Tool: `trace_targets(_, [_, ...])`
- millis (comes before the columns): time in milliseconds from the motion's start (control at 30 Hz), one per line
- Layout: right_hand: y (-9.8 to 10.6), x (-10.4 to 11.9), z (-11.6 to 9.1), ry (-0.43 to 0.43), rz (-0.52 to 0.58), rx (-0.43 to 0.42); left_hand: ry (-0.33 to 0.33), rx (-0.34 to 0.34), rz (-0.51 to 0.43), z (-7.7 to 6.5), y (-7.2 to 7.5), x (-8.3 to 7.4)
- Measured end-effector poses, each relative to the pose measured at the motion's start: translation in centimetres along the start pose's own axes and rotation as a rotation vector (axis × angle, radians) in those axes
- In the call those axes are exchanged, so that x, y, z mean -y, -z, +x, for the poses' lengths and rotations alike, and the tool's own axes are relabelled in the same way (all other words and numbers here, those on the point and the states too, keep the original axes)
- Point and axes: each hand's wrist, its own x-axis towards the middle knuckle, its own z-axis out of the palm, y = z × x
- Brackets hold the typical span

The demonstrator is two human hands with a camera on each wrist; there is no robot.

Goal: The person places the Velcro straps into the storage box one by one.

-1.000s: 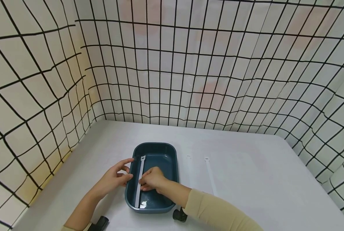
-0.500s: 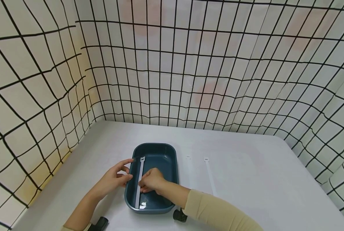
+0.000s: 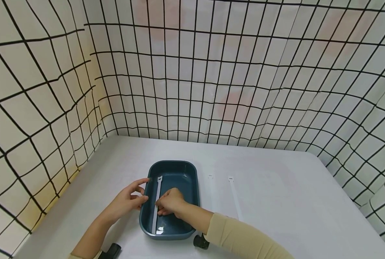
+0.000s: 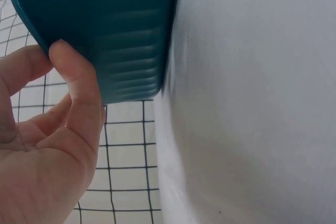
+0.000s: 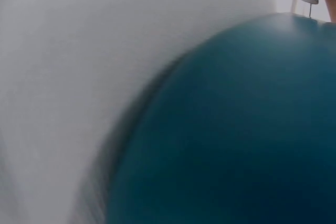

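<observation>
A dark teal rectangular tray (image 3: 182,180) sits on the white table. Along its left inner side lies a long white cable tie (image 3: 159,187), its slotted head toward the far end. My right hand (image 3: 171,201) reaches into the tray and pinches the tie near its middle between thumb and fingers. At the left rim, my left hand (image 3: 127,198) grips the tray; the left wrist view shows one fingertip (image 4: 71,66) against the outer wall and another at the rim. In the right wrist view the tray's outer wall (image 5: 226,129) hides the right hand's fingers.
To the right of the tray, another white cable tie (image 3: 234,194) lies on the table (image 3: 292,201), with a fainter pale one (image 3: 211,177) beside it. Black-grid walls (image 3: 195,72) enclose the table at the back and sides.
Both hands keep their places and their grips. The cable tie in the tray has shifted only very slightly.
</observation>
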Motion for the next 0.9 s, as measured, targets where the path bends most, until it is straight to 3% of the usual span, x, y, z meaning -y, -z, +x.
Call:
trace_targets(200, [0.3,-0.1,0.2,0.013,0.02,-0.024,-0.004,0.006,0.0,0.1,0.0,-0.1])
trace_targets(900, [2.6,0.9,-1.0,0.051,0.225,0.064,0.003,0.0,0.002,-0.1,0.0,-0.3])
